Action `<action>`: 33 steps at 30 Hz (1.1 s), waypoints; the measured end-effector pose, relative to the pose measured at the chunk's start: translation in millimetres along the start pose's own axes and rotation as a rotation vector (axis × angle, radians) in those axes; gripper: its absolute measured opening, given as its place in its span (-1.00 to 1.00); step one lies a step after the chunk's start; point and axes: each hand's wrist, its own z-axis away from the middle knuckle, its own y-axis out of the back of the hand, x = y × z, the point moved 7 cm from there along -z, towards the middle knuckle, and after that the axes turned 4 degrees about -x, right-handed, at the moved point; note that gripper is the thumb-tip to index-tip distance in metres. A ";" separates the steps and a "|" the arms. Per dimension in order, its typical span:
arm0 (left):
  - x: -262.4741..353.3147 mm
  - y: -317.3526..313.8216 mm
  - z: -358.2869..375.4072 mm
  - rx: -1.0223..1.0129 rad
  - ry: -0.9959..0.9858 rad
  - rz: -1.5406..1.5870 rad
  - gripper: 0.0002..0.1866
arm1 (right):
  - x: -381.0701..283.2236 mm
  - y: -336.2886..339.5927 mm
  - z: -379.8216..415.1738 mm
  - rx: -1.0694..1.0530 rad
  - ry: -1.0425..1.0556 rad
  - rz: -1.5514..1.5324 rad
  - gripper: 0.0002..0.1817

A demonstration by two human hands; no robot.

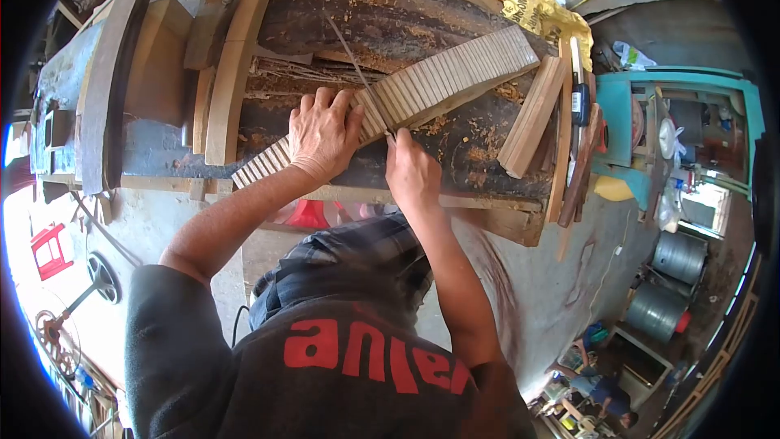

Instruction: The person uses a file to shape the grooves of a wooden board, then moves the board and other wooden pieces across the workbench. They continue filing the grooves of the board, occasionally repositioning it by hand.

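A long wooden strip (455, 69) with many close cross grooves lies slantwise over the bench. My left hand (323, 132) presses on its near left part, fingers curled over it. My right hand (414, 169) is closed round the near end of a long thin metal tool (351, 53), which looks like a file or narrow blade. The tool lies across the grooved strip, just right of my left hand, and its far end points to the upper left. Most of its grip is hidden in my fingers.
Wood shavings cover the dark bench top (479, 134). Wooden beams (244, 57) lie at its left; wood blocks (532, 118) and a black-handled tool (580, 102) lie at the right. A yellow bag (536, 8) sits behind. Another person (609, 394) is far off at lower right.
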 end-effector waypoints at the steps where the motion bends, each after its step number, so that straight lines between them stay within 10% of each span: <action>1: 0.0 0.6 0.2 0.003 -0.005 -0.005 -0.60 | -3.3 -1.7 -6.2 -0.005 -0.002 0.025 -0.86; 33: -0.9 -3.2 -3.2 -0.078 0.020 -0.013 -0.57 | 35.2 3.1 61.2 -0.008 -0.013 -0.057 -0.79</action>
